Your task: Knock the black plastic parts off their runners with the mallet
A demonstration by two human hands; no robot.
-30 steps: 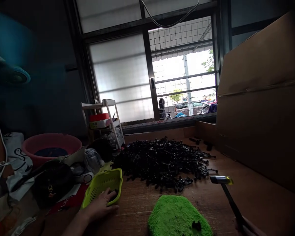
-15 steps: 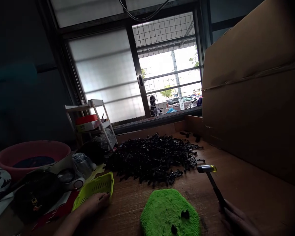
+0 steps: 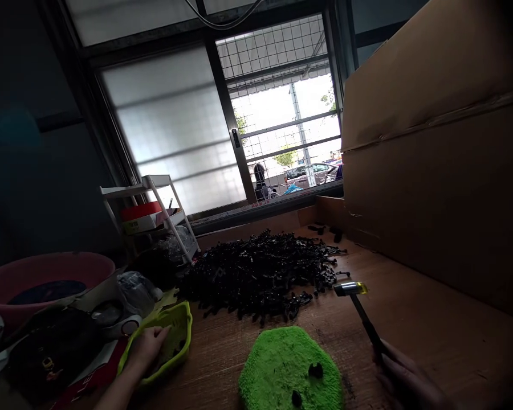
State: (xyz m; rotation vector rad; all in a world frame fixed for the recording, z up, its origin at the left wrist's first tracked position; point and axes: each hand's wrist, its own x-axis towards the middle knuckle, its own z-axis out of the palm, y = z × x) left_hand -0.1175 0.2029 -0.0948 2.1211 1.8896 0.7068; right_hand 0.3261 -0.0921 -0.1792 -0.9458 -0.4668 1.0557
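My left hand (image 3: 149,346) is over the yellow-green plastic basket (image 3: 188,336), at its left part. Its fingers are curled and pressed together; whatever is in them is too dark and small to make out. A few small dark pieces lie in the basket. At the lower right, my right hand (image 3: 399,373) is wrapped round the dark handle of a small hammer (image 3: 351,289) with a metal head and a yellow end, held up above the table. Between the hands sits a fuzzy green pad (image 3: 277,364) with two small black parts (image 3: 315,370) on it.
A large heap of black plastic parts (image 3: 260,273) covers the table beyond the pad. A tall cardboard box (image 3: 427,188) stands at the right. On the left are a pink basin (image 3: 106,265), a black bag (image 3: 55,347) and a small white rack (image 3: 158,181). A barred window is behind.
My left hand has moved from the basket's near right edge to inside over its left part. The hammer stays raised in my right hand. The whole view has shifted slightly.
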